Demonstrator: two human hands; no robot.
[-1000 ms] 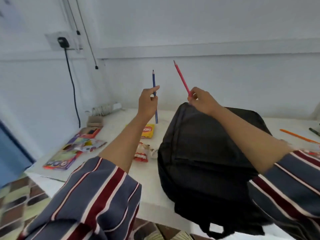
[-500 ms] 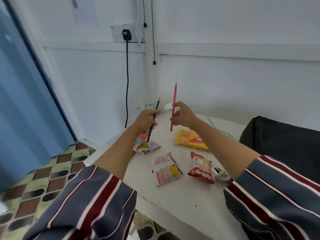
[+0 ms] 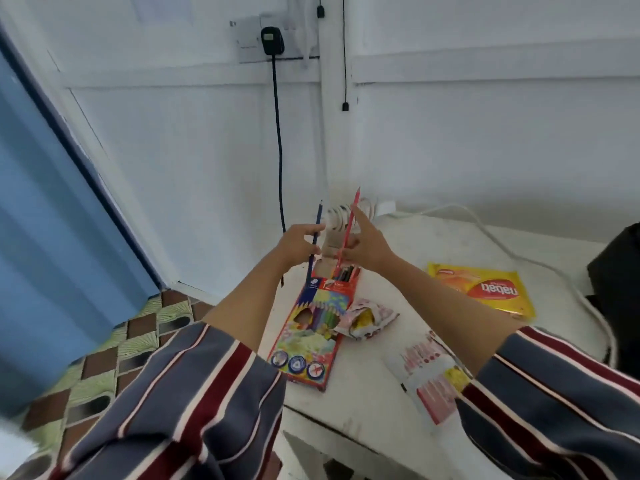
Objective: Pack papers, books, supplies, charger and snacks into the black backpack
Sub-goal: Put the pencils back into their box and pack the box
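My left hand [image 3: 298, 244] pinches a dark blue pencil [image 3: 315, 233], held nearly upright. My right hand [image 3: 367, 247] holds a red pencil [image 3: 349, 226] whose lower end dips toward the open top of a colourful pencil box [image 3: 313, 327]. The box lies on the white table [image 3: 391, 403] with several pencils showing in its mouth. Only a black corner of the backpack [image 3: 620, 268] shows at the right edge. Snack packets lie around: a yellow one [image 3: 485, 289], a pink crumpled one [image 3: 369, 318] and a pink-and-white one [image 3: 431, 372] partly under my right sleeve.
A black plug [image 3: 272, 39] sits in a wall socket with its cord running down to the floor. A white power strip [image 3: 367, 206] lies at the table's back edge, its white cable [image 3: 540, 271] trailing right. A blue door [image 3: 52, 216] and tiled floor are on the left.
My view swung left, away from the backpack. Both hands carried the pencils over to the pencil box, and the red pencil's lower end now reaches its opening.
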